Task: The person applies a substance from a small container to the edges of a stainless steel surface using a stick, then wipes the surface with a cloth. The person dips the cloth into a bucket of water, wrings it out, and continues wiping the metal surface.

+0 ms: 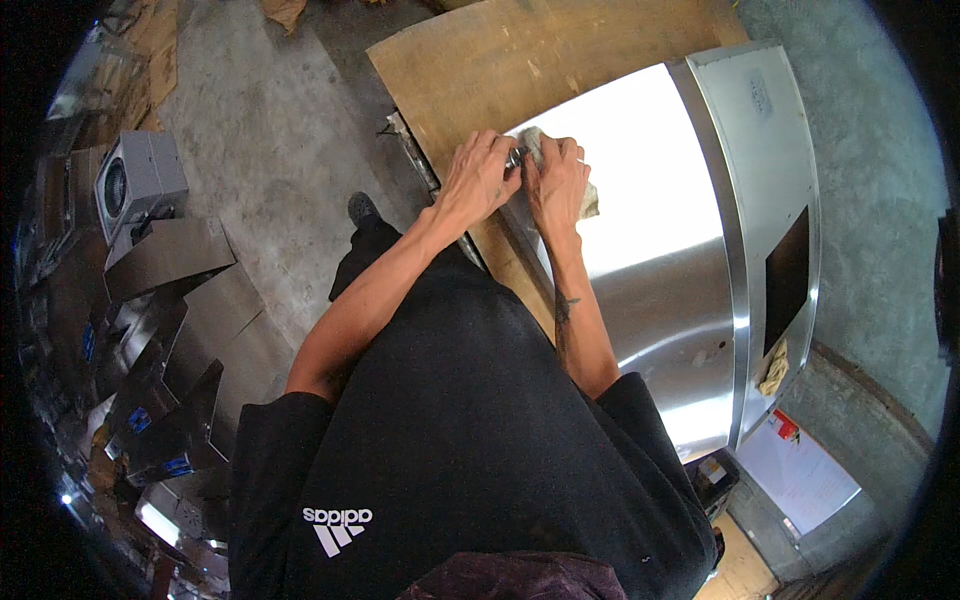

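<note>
My left hand is closed round a small shiny metal piece, whose kind I cannot make out because the fingers cover most of it. Right beside it, my right hand grips a dirty whitish rag, which sticks out past the fingertips and along the hand's right side. Both hands are close together over the left edge of a large, shiny sheet-metal panel. Glare washes out the panel's upper part.
Under the panel lies a brown wooden board. A raised metal rim with a dark opening runs along the right, a yellowish cloth near it. Folded metal pieces and a grey boxed fan stand left.
</note>
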`<state>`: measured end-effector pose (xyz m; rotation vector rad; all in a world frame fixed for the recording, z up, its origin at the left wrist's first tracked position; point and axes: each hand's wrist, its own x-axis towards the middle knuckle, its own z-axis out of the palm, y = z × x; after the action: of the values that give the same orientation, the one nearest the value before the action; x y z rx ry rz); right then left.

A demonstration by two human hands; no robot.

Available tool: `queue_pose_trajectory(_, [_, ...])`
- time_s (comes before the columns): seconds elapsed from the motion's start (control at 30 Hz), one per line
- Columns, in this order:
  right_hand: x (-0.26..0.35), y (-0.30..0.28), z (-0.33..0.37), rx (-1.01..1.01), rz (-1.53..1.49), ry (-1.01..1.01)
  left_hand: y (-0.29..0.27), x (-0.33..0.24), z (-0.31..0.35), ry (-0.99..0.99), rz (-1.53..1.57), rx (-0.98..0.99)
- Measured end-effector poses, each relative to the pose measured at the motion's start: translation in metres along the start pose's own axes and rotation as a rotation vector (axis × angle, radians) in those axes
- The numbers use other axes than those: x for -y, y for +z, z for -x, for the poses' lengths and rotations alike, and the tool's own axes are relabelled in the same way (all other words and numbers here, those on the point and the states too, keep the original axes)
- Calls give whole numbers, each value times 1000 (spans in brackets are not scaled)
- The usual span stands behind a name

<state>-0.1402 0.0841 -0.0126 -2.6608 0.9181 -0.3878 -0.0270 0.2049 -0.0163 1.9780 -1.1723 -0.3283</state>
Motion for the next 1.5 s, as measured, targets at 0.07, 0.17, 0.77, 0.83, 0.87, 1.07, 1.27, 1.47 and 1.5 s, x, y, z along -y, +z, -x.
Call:
queue_pose_trajectory(0.07, [2, -2, -1, 8, 11, 9, 3, -1, 1, -3, -7, -9])
queue_pose_trajectory(0.17, [12, -3, -6, -4, 57, 22, 3, 4, -3, 5, -19, -47])
queue_pose_trajectory(0.77, [-1, -31, 11, -93, -142, 158, 1, 4, -1, -32, -16, 37])
queue_pose_trajectory(0.83, [1, -44, 21, -110, -128, 237, 1, 3, -2, -28, -12, 41])
queue_pose_trajectory(0.87, [0, -43, 29, -80, -118, 228, 0, 1, -4, -24, -10, 46])
queue_pose_trajectory(1.07, [15, -25, 78, -20, -127, 113, 3, 5, -14, 65, 13, -19])
queue_pose_trajectory(1.27, [17, -6, 86, 85, 3, -71, -18, 40, -11, -136, 276, -147])
queue_pose_trajectory(1.47, [20, 9, 71, 140, 112, -109, -38, 107, 57, -275, 158, -180])
queue_pose_trajectory(1.5, [17, 11, 71, 147, 136, -111, -40, 110, 69, -302, 177, -160])
